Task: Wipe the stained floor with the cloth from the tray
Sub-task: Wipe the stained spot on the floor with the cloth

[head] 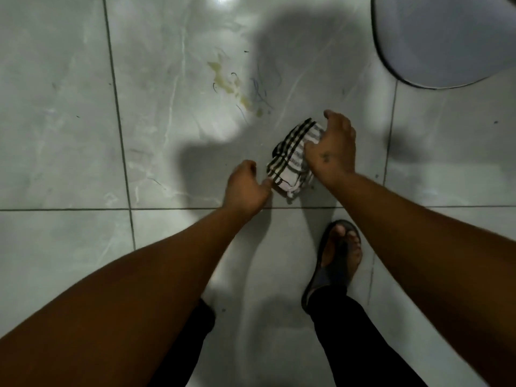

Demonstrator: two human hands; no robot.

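Observation:
A bunched white cloth (293, 160) with dark stripes lies on the pale marbled floor tiles. My right hand (332, 149) rests on its right side, fingers curled over and gripping it. My left hand (245, 185) is just left of the cloth, fingers loosely curled, its thumb touching the cloth's lower left corner. A yellowish stain (237, 88) with dark scribble marks runs diagonally across the tile, up and to the left of the cloth, a short gap away.
A large pale rounded object (446, 37) fills the top right corner. My right foot in a dark sandal (335, 263) stands just below the cloth. Dark grout lines (120, 129) cross the floor. Shadows of my arms fall over the tile.

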